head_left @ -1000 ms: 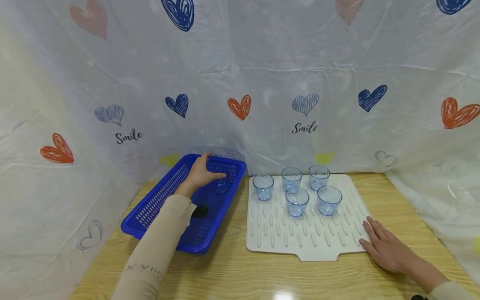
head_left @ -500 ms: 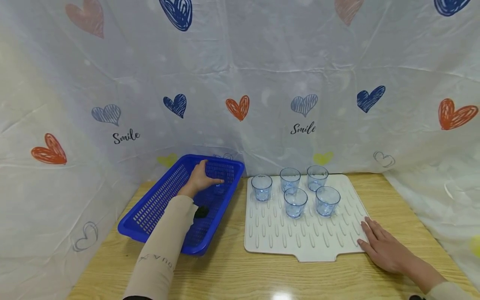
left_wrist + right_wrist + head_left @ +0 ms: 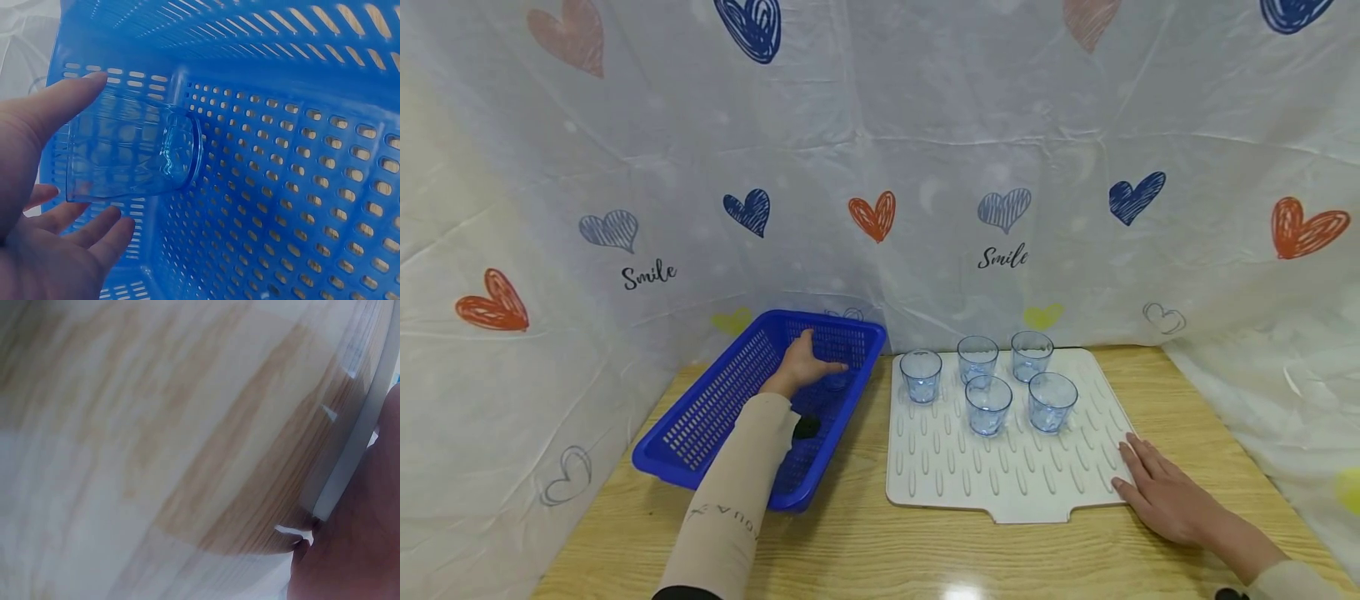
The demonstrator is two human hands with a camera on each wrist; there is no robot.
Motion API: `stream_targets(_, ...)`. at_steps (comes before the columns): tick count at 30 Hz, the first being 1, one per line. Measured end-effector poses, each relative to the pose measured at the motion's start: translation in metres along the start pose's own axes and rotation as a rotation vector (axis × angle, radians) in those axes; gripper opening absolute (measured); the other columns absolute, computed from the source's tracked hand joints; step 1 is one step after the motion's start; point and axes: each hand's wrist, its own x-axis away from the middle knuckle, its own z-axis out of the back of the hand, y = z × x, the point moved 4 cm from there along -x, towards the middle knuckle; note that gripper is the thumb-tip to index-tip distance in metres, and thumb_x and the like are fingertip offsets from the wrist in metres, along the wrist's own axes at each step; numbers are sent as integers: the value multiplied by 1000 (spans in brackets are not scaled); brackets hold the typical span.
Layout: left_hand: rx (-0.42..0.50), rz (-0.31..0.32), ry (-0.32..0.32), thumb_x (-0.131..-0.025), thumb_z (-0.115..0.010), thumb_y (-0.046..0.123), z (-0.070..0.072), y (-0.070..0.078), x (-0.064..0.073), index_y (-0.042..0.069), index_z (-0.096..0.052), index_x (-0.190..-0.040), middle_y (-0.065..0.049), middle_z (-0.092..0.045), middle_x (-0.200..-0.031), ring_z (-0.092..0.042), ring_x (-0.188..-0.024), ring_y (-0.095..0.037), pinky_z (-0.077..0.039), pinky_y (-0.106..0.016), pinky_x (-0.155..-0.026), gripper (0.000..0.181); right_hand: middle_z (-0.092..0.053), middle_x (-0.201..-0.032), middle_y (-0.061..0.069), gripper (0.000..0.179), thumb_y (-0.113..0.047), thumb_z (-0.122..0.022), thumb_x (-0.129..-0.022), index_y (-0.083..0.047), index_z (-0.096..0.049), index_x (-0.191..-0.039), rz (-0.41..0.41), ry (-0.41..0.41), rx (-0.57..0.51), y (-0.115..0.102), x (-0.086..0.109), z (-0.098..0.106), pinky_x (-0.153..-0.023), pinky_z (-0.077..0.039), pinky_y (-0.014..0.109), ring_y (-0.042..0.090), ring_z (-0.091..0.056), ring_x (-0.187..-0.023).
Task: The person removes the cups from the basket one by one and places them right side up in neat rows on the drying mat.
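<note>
My left hand (image 3: 801, 367) reaches down into a blue plastic basket (image 3: 842, 425) at the left. In the left wrist view, a clear bluish drinking glass (image 3: 128, 150) stands inside it near the end wall. The thumb extends along one side of the glass and the spread fingers along the other. My right hand (image 3: 1168, 492) lies flat with its fingertips on the right edge of a white ridged drying mat (image 3: 940, 487). Only part of that hand and the mat's edge show in the right wrist view.
Several matching glasses stand upright on the mat, among them a front glass (image 3: 988, 406) and a leftmost glass (image 3: 921, 377). A small dark object (image 3: 807, 427) lies in the basket. Behind the wooden table (image 3: 865, 542) hangs a heart-printed curtain (image 3: 925, 167).
My left hand has lowered deeper into the basket, around the glass there. The right hand stays at the mat's edge, and the whole view has shifted slightly.
</note>
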Motion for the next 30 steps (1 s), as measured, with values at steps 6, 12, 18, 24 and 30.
stream_targets(6,-29,21,-3,-92,-77,34,-1,0,-1,-10,-12,-159,-34,-20,-163,-22,-150,-50,-29,-60,-119,103,-27,-159,36,71,-39,-49,-108,16,-34,-151,5,25,-26,3,0,-1,-127,-3,46,57,-24,-145)
stream_targets(12,-34,23,-10,-93,-76,35,-3,1,3,-12,-25,-155,-34,-30,-158,-32,-145,-50,-35,-60,-115,93,-24,-160,36,72,-41,-48,-108,16,-33,-151,-14,-26,-6,0,-1,1,-113,-25,69,57,-23,-145)
stream_targets(18,9,35,-13,-93,-76,36,-2,-3,8,-10,-28,-155,-33,-34,-157,-36,-143,-50,-38,-61,-113,91,-30,-157,37,69,-38,-49,-108,17,-36,-149,24,30,3,2,0,-3,-127,-8,44,57,-26,-143)
stream_targets(24,39,15,19,-92,-77,39,5,0,10,-8,-31,-154,-31,-36,-156,-38,-142,-48,-41,-61,-110,90,-27,-158,37,70,-39,-48,-108,16,-35,-150,13,4,19,0,1,-2,-112,-27,68,57,-26,-144)
stream_targets(30,103,-4,73,-91,-78,39,13,10,14,-4,-33,-154,-29,-39,-153,-41,-139,-47,-42,-60,-109,89,-31,-156,38,67,-36,-47,-109,17,-37,-148,49,65,43,1,2,-3,-123,-18,56,57,-29,-141)
